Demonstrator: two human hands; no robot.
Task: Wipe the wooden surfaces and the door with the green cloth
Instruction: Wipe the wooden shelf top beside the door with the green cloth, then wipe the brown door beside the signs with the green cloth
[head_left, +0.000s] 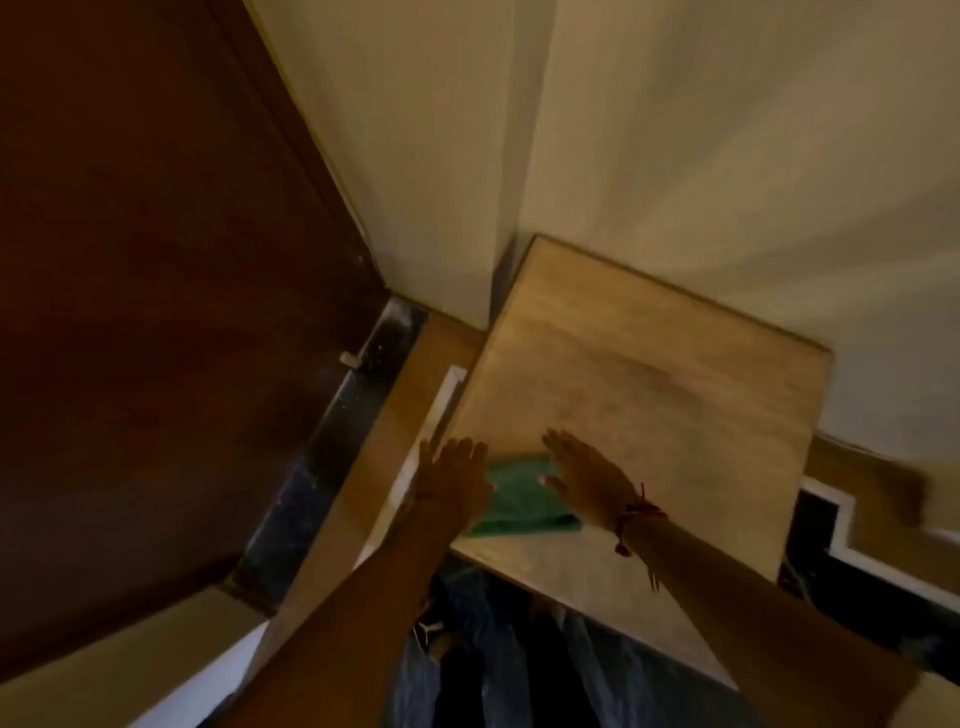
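A green cloth (519, 499) lies flat on the light wooden top (649, 395) near its front left corner. My left hand (454, 480) is spread, fingers apart, over the cloth's left edge and the top's left rim. My right hand (589, 480) is flat and open over the cloth's right part, with a red thread on its wrist. Whether either hand touches the cloth is unclear, as the frame is blurred. The dark brown wooden door (156, 291) fills the left side of the view.
A cream wall (727, 156) rises behind the wooden top, with a corner pillar (431, 197) between it and the door. A dark stone threshold (332, 447) runs along the door's foot. My jeans show below the top's front edge.
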